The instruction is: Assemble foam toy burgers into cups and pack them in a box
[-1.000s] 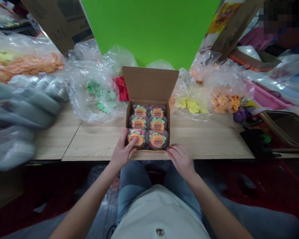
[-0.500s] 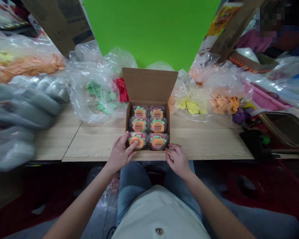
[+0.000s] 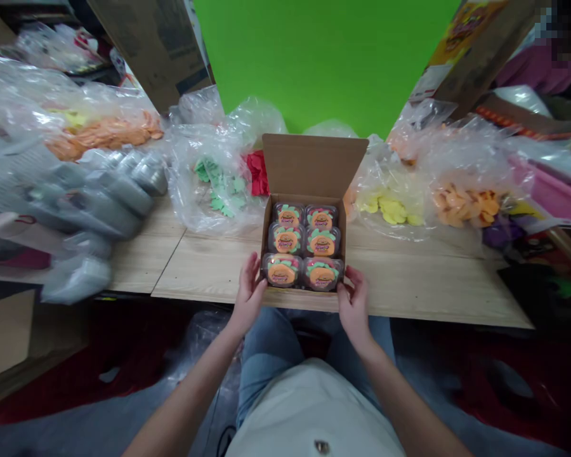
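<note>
In front of me on the table stands a brown cardboard box (image 3: 315, 166) with its lid raised at the back. Inside, in two columns, sit several clear plastic containers (image 3: 322, 273) with orange burger-printed pieces, green leafy pieces and some red showing through. My left hand (image 3: 249, 298) grips the box's front left corner, thumb at the near side and fingers along the left wall. At the front right corner my right hand (image 3: 354, 303) holds the box in a similar way. The fingertips of both hands are partly hidden against the walls.
A wooden table (image 3: 204, 266) runs along the front. Plastic bags of green pieces (image 3: 226, 203), red pieces (image 3: 257, 172), yellow pieces (image 3: 393, 208) and orange pieces (image 3: 466, 204) lie behind the box. Stacked clear containers (image 3: 99, 203) stand left. A green panel (image 3: 328, 63) rises behind.
My left hand has moved off the front left container to the box's corner. My right hand has closed around the right corner. The view has shifted left.
</note>
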Demonstrator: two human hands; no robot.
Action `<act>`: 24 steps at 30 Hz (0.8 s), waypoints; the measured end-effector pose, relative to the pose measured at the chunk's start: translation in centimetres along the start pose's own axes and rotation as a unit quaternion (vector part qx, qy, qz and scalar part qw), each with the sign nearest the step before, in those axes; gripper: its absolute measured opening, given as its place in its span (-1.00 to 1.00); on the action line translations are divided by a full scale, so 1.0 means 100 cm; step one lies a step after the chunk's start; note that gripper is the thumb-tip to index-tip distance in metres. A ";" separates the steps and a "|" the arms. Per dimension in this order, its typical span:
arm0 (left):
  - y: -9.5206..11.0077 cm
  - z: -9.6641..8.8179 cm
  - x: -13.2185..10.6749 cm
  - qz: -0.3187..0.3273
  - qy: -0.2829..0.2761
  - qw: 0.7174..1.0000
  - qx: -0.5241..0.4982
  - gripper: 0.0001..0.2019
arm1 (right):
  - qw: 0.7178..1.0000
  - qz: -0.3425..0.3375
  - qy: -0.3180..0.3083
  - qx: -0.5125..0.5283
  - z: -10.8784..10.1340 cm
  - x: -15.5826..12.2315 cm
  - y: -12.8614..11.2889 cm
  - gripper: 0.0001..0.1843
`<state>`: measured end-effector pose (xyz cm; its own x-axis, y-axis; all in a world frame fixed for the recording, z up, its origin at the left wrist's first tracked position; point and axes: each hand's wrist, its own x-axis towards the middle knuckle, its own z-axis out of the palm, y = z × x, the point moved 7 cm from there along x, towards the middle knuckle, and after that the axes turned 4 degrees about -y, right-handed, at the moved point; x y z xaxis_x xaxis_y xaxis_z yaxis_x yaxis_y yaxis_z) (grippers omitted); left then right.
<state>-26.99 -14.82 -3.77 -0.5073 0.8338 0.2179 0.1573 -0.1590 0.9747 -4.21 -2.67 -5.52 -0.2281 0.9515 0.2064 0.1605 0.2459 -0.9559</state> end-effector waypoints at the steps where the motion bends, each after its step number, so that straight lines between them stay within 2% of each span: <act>1: -0.004 0.003 0.000 -0.032 -0.009 0.999 -0.025 -0.45 | 1.000 0.019 -0.006 0.019 0.003 -0.001 0.002 -0.55; 4: -0.008 0.006 0.003 -0.081 -0.025 0.995 -0.059 -0.42 | 0.996 0.061 -0.033 0.052 0.012 -0.005 0.007 -0.50; 6: -0.005 0.004 0.006 -0.082 -0.018 0.996 -0.031 -0.35 | 0.994 0.077 -0.033 0.070 0.013 -0.006 0.011 -0.48; 8: 0.003 0.003 0.010 -0.049 -0.021 0.996 0.069 -0.36 | 0.990 0.089 -0.021 0.104 0.013 -0.006 0.014 -0.48; 11: 0.015 0.006 0.015 0.016 -0.051 0.970 0.237 -0.43 | 0.984 0.106 -0.002 0.144 0.017 -0.002 0.017 -0.52; 14: 0.016 0.007 0.015 0.032 -0.064 0.953 0.294 -0.46 | 0.987 0.106 0.024 0.121 0.020 -0.001 0.012 -0.49; 18: 0.005 0.015 -0.009 0.021 -0.068 0.962 0.265 -0.45 | 0.988 0.106 0.037 0.109 0.023 -0.007 0.011 -0.44; 21: -0.012 0.014 -0.027 -0.030 -0.055 0.985 0.163 -0.41 | 0.985 0.124 0.077 0.095 0.010 -0.004 0.023 -0.42; 23: -0.017 0.005 -0.014 -0.066 -0.042 0.995 0.059 -0.42 | 0.981 0.128 0.112 0.097 -0.006 0.010 0.033 -0.42; 24: -0.014 -0.002 0.005 -0.075 -0.026 0.997 0.020 -0.43 | 0.979 0.127 0.122 0.102 -0.013 0.019 0.037 -0.43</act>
<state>-27.61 -14.29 -5.03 -0.4825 0.8734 0.0666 0.1167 -0.0112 0.9931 -2.80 0.23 -8.37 0.0340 0.9992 -0.0230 -0.0181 -0.0224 -0.9996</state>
